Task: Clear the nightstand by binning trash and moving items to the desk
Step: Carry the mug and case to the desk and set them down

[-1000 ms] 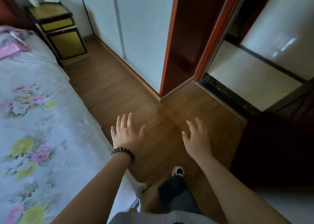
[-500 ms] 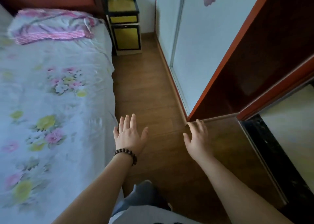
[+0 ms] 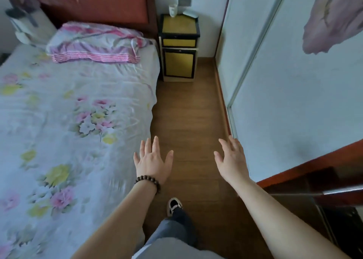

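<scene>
1. Both hands, left hand [image 3: 152, 160] and right hand [image 3: 232, 160], are spread open and hold nothing, probably free for grabbing.
2. Far ahead, the nightstand [image 3: 179, 40] beside the bed [image 3: 68, 121] carries a white cup [image 3: 172, 11] and a flat pale object [image 3: 189, 14].

One nightstand [image 3: 179, 48], perhaps two items atop.

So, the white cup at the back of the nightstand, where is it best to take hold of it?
Probably around the side wall of the white cup, from the front or above: it stands upright near the nightstand's back left corner, against the wall. Either the left hand or the right hand could serve; both are open and empty.
</scene>
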Motion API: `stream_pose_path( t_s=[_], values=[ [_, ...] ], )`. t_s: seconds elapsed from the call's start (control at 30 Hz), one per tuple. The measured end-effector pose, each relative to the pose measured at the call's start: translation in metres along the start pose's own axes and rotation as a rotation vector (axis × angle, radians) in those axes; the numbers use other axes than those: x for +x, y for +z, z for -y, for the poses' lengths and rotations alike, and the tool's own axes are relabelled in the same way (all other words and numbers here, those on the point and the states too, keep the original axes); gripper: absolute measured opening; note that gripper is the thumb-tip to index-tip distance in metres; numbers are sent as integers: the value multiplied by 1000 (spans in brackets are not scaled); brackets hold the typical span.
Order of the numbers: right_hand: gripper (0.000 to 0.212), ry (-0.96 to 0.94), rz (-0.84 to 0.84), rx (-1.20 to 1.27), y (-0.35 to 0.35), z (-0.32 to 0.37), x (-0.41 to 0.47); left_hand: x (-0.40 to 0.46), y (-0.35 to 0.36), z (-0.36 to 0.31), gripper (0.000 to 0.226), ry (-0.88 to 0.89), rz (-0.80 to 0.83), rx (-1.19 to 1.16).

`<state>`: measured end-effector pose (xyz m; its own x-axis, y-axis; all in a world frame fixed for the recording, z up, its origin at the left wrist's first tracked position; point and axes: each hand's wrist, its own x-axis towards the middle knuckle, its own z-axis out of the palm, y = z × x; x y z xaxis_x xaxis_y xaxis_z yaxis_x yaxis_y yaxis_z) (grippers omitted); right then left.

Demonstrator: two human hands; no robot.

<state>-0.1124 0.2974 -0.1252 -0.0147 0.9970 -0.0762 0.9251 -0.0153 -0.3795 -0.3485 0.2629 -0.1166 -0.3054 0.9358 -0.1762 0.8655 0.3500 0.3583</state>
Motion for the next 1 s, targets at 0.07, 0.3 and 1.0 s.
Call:
stream_pose_path(
  t_s=[0.07, 0.3, 1.0],
  values=[
    [49, -9, -5, 27, -7, 16, 53, 47, -15, -8, 75, 7, -15, -3],
    [49, 7, -28, 91, -26, 48, 204, 198, -54, -49, 75, 20, -56, 4],
    [48, -138, 21, 46, -70, 56, 759, 689, -73, -228, 73, -116, -86, 19]
  ],
)
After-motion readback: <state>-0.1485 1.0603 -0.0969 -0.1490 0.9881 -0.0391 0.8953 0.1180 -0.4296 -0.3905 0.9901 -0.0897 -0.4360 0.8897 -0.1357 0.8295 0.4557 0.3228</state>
